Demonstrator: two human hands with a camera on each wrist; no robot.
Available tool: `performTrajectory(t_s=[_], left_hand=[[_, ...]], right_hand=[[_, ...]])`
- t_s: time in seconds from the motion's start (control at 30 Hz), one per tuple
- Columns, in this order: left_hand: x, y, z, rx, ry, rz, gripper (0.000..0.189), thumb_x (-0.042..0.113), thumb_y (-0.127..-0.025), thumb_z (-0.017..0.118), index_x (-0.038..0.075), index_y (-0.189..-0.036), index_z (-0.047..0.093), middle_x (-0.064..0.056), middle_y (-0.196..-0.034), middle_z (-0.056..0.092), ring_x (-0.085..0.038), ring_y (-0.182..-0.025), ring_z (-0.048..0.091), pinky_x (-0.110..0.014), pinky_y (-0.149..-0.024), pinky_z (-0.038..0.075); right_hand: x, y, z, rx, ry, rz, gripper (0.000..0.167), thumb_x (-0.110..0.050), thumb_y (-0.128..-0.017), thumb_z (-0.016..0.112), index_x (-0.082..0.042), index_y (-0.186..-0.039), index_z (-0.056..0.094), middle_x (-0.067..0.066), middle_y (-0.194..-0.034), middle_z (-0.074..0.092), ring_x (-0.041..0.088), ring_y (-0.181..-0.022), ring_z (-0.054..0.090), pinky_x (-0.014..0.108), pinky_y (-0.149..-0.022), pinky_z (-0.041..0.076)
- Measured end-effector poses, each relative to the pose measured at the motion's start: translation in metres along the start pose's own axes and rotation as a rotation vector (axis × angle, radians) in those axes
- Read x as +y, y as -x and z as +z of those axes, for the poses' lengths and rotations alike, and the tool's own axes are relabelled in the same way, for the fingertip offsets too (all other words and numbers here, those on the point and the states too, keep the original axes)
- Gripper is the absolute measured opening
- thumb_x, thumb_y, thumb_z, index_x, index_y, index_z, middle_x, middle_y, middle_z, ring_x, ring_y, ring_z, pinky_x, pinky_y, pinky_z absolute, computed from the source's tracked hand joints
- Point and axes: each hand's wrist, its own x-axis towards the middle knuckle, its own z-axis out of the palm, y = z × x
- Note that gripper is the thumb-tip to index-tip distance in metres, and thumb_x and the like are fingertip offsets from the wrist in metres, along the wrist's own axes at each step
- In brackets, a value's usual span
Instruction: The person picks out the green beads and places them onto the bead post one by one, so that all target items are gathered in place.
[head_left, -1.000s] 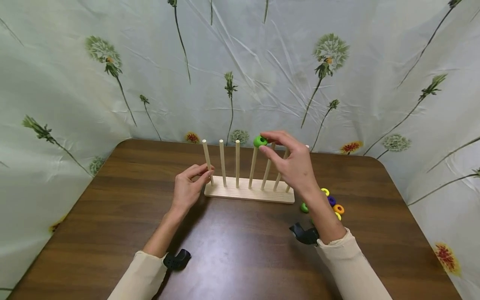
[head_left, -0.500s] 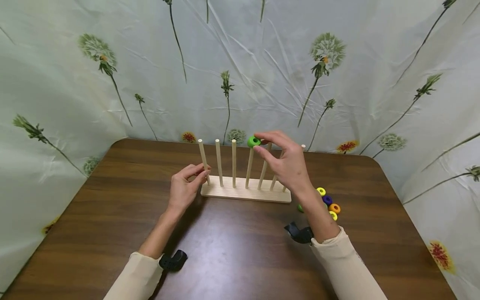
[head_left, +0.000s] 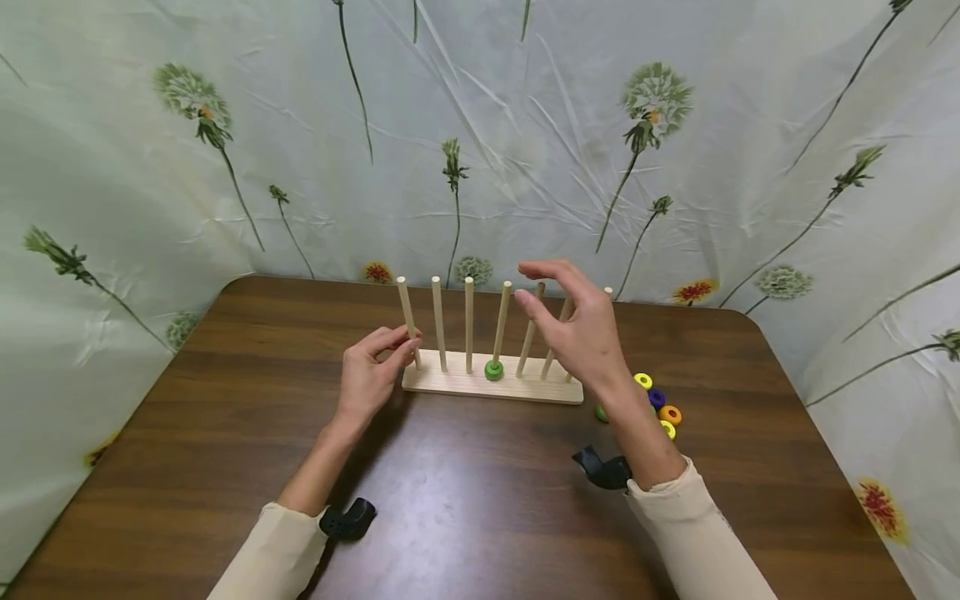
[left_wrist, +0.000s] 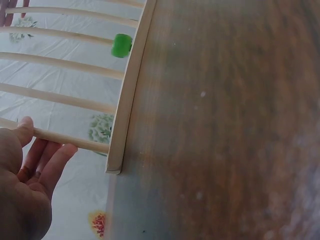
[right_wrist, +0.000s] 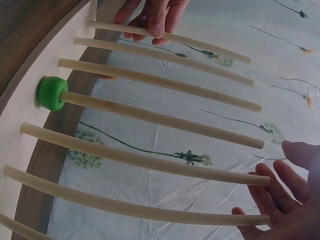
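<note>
A pale wooden stand (head_left: 450, 382) with several upright pegs rests on the table. At the foot of its middle peg (head_left: 502, 325) sits a green ring (head_left: 493, 372), threaded down to the base; the right wrist view shows this green ring (right_wrist: 51, 93) too. My left hand (head_left: 367, 371) pinches the leftmost peg (head_left: 407, 308) low down, between thumb and fingers. By the peg tops my right hand (head_left: 579, 329) is held with thumb and index finger spread apart, holding nothing. In the right wrist view, fingers (right_wrist: 280, 197) of it are beside two peg ends, perhaps touching.
Right of the stand lie several loose rings: yellow (head_left: 637, 383), purple (head_left: 656, 398), orange (head_left: 663, 417) and a partly hidden green one (head_left: 602, 413). My right forearm covers part of this group. A flower-printed cloth (head_left: 300, 125) hangs behind the brown table (head_left: 450, 500).
The green ring, pinched at the top of the middle peg before, has dropped to its base. My right thumb and finger have parted and moved slightly right. My left hand keeps its grip.
</note>
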Motion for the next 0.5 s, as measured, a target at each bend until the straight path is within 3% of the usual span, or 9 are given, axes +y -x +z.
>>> performTrajectory(t_s=[0.27, 0.5], left_hand=[[0.0, 0.0, 0.001, 0.004, -0.001, 0.004, 0.015, 0.003, -0.093, 0.077, -0.002, -0.106, 0.08, -0.026, -0.095, 0.072, -0.003, -0.077, 0.069, -0.014, -0.071, 0.063], [-0.001, 0.0, 0.001, 0.005, -0.012, -0.006, 0.015, 0.004, -0.092, 0.077, -0.001, -0.106, 0.08, -0.025, -0.095, 0.072, -0.001, -0.079, 0.067, -0.013, -0.072, 0.063]], right_hand=[[-0.005, 0.002, -0.01, 0.034, 0.008, 0.003, 0.032, -0.011, -0.096, 0.076, -0.01, -0.127, 0.072, 0.006, -0.125, 0.071, 0.018, -0.121, 0.063, 0.035, -0.113, 0.05], [-0.003, 0.004, -0.015, 0.073, 0.015, -0.028, 0.03, -0.005, -0.094, 0.076, -0.006, -0.124, 0.072, 0.009, -0.121, 0.072, 0.02, -0.117, 0.064, 0.029, -0.108, 0.053]])
